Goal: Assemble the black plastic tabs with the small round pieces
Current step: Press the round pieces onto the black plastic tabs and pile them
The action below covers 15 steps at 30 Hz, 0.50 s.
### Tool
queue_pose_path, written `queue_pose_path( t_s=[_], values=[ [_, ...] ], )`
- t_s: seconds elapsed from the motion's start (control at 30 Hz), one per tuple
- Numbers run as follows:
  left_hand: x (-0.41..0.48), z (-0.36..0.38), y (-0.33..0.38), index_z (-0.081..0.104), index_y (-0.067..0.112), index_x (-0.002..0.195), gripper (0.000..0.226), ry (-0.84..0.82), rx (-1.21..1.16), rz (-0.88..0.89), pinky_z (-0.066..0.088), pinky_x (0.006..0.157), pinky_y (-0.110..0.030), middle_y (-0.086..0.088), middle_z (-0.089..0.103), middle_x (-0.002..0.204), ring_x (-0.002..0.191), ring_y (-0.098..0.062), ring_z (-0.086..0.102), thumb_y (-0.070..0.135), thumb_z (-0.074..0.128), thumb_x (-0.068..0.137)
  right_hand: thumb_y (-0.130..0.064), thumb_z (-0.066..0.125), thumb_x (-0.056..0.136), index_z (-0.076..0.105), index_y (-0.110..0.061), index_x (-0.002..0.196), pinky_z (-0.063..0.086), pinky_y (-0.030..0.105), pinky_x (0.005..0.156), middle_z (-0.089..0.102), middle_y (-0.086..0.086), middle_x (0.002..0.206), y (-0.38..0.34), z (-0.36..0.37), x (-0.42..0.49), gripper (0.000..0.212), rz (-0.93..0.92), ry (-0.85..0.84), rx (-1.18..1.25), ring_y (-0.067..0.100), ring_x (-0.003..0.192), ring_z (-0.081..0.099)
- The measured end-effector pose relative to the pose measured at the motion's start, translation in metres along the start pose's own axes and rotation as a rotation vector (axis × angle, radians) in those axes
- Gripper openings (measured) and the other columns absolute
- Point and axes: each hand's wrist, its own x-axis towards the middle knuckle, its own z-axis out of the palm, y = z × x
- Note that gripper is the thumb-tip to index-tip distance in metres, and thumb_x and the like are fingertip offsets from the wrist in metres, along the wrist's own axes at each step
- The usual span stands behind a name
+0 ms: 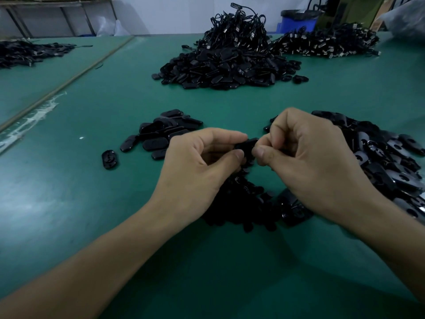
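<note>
Pinching black tab, left hand grip plus right hand grip; left pile, right pile close beside.

Two hands: left hand, right hand, with one tab between them. Left of that tab, one small pile, maybe a dozen, plus one stray. Right, one large pile. Beneath, one round-piece heap. Beyond, three: middle heap, right heap, left heap. One bin.
</note>
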Motion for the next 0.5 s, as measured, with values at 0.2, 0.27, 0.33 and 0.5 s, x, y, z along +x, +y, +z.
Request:
queue_pose_path(
  t_s=[0.2, 0.27, 0.33, 0.5],
  values=[
    [0.0002, 0.0008, -0.0024, 0.075, 0.029, 0.092, 0.019, 0.002, 0.049, 0.001, 0.059, 0.076, -0.025, 0.006, 0.077, 0.083, 0.077, -0.012, 0.074, 0.015, 0.071, 0.079, -0.018, 0.071, 0.088, 0.045, -0.030, 0.073, 0.052, 0.047, 0.058, 0.067, 0.002, 0.073, -0.0033, 0.0013, -0.0024, 0.032, -0.039, -0.013, -0.043, 0.026, 0.067, 0.063],
    [-0.0007, 0.0010, -0.0018, 0.074, 0.032, 0.091, 0.022, -0.002, 0.099, 0.025, 0.059, 0.075, -0.023, 0.010, 0.077, 0.083, 0.077, -0.009, 0.074, 0.013, 0.073, 0.080, -0.015, 0.071, 0.088, 0.044, -0.028, 0.072, 0.049, 0.039, 0.055, 0.066, 0.002, 0.071, -0.0039, 0.0023, -0.0039, 0.034, -0.053, -0.001, -0.066, 0.023, 0.063, 0.061],
    [-0.0020, 0.0017, -0.0007, 0.072, 0.033, 0.092, 0.029, -0.006, 0.169, 0.062, 0.055, 0.072, -0.017, 0.014, 0.076, 0.083, 0.076, -0.004, 0.072, 0.006, 0.076, 0.083, -0.013, 0.073, 0.087, 0.043, -0.027, 0.071, 0.048, 0.035, 0.054, 0.066, 0.000, 0.070, -0.0046, 0.0033, -0.0049, 0.037, -0.059, 0.028, -0.083, 0.019, 0.062, 0.061],
    [-0.0043, 0.0043, -0.0001, 0.070, 0.031, 0.093, 0.032, 0.042, 0.276, 0.137, 0.051, 0.068, -0.010, 0.018, 0.073, 0.084, 0.074, 0.000, 0.070, 0.001, 0.075, 0.083, -0.015, 0.077, 0.083, 0.042, -0.029, 0.065, 0.055, 0.041, 0.057, 0.069, -0.007, 0.073, -0.0054, 0.0085, -0.0050, 0.041, -0.017, 0.103, -0.078, 0.016, 0.067, 0.068]
  ],
)
